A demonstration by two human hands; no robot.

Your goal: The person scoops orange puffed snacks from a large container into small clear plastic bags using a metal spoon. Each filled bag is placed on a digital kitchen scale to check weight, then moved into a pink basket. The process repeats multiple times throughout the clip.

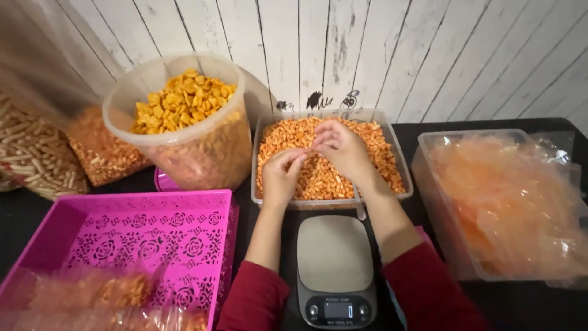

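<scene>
Nearest on the dark surface (539,306) sits a digital kitchen scale (335,270), its platform bare, between two red sleeves. To its left stands a pink perforated basket (141,236) with filled snack bags (104,300) at its near corner. Beyond the scale, both hands hover over a clear rectangular tub (331,158) of orange snack sticks (318,178). The left hand (280,175) and right hand (343,150) meet fingertip to fingertip, each grip pressed together on something too thin and clear to identify. A tub of clear bags (508,202) sits right; a round container of yellow crackers (184,107) stands far left.
</scene>
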